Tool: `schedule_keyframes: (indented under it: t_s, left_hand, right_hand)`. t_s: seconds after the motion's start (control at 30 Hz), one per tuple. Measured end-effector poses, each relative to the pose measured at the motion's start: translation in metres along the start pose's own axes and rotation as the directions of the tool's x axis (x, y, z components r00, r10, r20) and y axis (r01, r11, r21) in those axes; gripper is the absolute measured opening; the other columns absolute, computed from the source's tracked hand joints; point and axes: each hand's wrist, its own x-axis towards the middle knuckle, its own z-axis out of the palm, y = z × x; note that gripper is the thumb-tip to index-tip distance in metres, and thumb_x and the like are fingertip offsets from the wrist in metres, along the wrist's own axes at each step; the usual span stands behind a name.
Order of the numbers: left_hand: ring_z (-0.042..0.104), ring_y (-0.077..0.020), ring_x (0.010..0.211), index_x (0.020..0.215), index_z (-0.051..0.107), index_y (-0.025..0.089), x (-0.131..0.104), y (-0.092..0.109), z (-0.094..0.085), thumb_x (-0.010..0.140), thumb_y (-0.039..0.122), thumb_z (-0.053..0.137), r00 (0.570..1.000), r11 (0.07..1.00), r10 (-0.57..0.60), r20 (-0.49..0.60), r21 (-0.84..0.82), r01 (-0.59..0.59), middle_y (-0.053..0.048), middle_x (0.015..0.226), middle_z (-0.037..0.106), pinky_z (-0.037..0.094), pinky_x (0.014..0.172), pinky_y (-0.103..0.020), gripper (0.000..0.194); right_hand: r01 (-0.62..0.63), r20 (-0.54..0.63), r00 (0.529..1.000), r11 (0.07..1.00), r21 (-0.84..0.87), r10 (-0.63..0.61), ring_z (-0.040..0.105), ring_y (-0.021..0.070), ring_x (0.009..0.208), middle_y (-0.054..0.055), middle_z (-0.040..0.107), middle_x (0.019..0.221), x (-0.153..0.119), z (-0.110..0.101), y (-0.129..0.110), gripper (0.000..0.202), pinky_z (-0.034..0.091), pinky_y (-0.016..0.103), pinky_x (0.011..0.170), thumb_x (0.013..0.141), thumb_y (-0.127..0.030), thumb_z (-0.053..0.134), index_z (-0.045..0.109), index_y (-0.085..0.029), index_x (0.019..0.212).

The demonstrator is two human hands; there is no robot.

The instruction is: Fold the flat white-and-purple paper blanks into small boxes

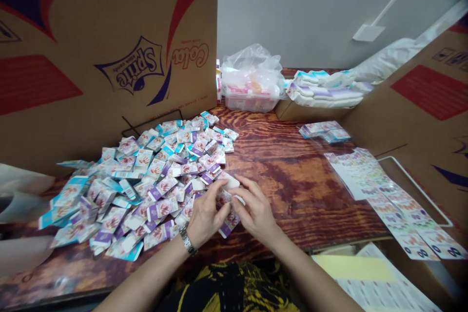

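Observation:
Between both hands, a small white and purple printed box (229, 224) is held over the table's front part. My left hand (206, 214), with a metal watch on its wrist, grips the box from the left. From the right, my right hand (258, 214) has thumb and fingers bent at its upper end. A plain white flap or piece (229, 181) shows above the fingertips; whether it belongs to the held box I cannot tell. Close by on the left lies a large heap of similar small boxes (161, 185), printed in purple, blue and white.
Behind the heap stands a big cardboard carton (109, 58); another carton (420, 92) is at right. Printed sticker sheets (391, 200) lie on the wooden table (288, 175). Farther back are wrapped packs (323, 131), a bagged plastic tub (252, 92) and an open box of packs (321, 88).

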Motion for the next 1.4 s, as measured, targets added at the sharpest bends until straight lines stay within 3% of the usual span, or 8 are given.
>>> schedule_keyframes:
  t_s: [0.17,0.33,0.53,0.77,0.97,1.1,1.23,1.4]
  left_hand:
    - [0.063,-0.0179,0.089,0.116,0.042,0.019,-0.002,-0.004,0.002,0.084,0.021,0.049,0.994,0.992,0.099,0.034,0.078,-0.101,-0.008,0.106,0.061,0.052,0.077,-0.03,0.034]
    - [0.059,-0.022,0.104,0.134,0.026,0.014,-0.005,-0.008,0.006,0.083,0.018,0.048,0.993,0.979,0.117,0.006,0.17,-0.116,-0.014,0.116,0.058,0.052,0.083,-0.034,0.055]
    - [0.05,-0.0244,0.118,0.144,0.004,0.012,-0.006,-0.008,0.01,0.085,0.017,0.045,0.994,0.973,0.101,0.05,0.204,-0.109,-0.019,0.135,0.043,0.047,0.092,-0.038,0.072]
    - [0.05,-0.0259,0.117,0.143,-0.011,0.011,-0.008,-0.009,0.013,0.086,0.015,0.039,0.997,0.975,0.06,0.054,0.209,-0.07,-0.022,0.133,0.043,0.048,0.091,-0.04,0.076]
    - [0.045,-0.0273,0.121,0.143,-0.009,0.008,-0.007,-0.011,0.011,0.088,0.019,0.038,0.995,0.976,0.051,0.091,0.204,-0.069,-0.024,0.134,0.041,0.045,0.093,-0.042,0.073]
    - [0.046,-0.0266,0.121,0.143,-0.004,0.009,-0.005,-0.008,0.007,0.09,0.024,0.039,0.995,0.976,0.05,0.086,0.205,-0.067,-0.024,0.135,0.04,0.045,0.093,-0.04,0.07]
    - [0.05,-0.0261,0.116,0.144,-0.001,0.009,0.0,-0.012,-0.003,0.09,0.027,0.04,0.997,0.974,0.049,0.066,0.217,-0.062,-0.022,0.131,0.045,0.046,0.09,-0.039,0.069]
    - [0.051,-0.0283,0.114,0.144,0.004,0.01,0.015,-0.022,-0.026,0.09,0.036,0.042,0.999,0.965,-0.015,0.041,0.263,0.004,-0.021,0.13,0.047,0.046,0.089,-0.04,0.071]
  right_hand:
    - [-0.322,0.044,0.939,0.832,0.452,0.34,0.062,0.0165,0.083,0.003,0.064,0.093,0.007,0.002,0.0,0.022,0.05,0.028,0.073,0.09,-0.035,0.046,0.058,-0.023,0.104]
    - [-0.446,0.159,0.887,0.716,0.538,0.433,0.061,0.0151,0.073,0.002,0.066,0.082,0.018,0.0,0.0,0.018,0.05,0.025,0.066,0.081,-0.033,0.059,0.063,-0.019,0.091]
    - [-0.299,0.062,0.954,0.942,0.152,0.293,0.061,0.0167,0.076,0.003,0.064,0.083,0.021,-0.005,-0.012,0.015,0.049,0.027,0.07,0.079,-0.019,0.056,0.067,-0.02,0.089]
    - [-0.067,0.008,0.998,0.998,-0.016,0.067,0.058,0.0197,0.092,0.006,0.062,0.097,0.009,0.005,-0.019,0.033,0.047,0.033,0.084,0.083,-0.011,0.047,0.064,-0.024,0.108]
    - [-0.162,0.088,0.985,0.975,0.15,0.15,0.057,0.0176,0.096,0.006,0.058,0.102,0.005,0.009,-0.002,0.03,0.048,0.03,0.085,0.088,-0.02,0.046,0.059,-0.023,0.115]
    - [-0.202,0.045,0.979,0.956,0.212,0.197,0.057,0.0173,0.098,0.007,0.054,0.112,0.005,0.005,0.0,0.041,0.048,0.031,0.088,0.088,-0.026,0.05,0.048,-0.025,0.128]
    - [-0.143,0.09,0.987,0.979,0.147,0.13,0.055,0.0191,0.103,0.007,0.056,0.111,0.004,-0.003,-0.001,0.032,0.046,0.033,0.09,0.089,-0.026,0.049,0.055,-0.024,0.12]
    - [-0.2,0.028,0.98,0.966,0.163,0.198,0.059,0.0181,0.091,0.007,0.06,0.101,0.004,-0.01,0.005,0.024,0.051,0.029,0.074,0.09,-0.027,0.047,0.061,-0.022,0.109]
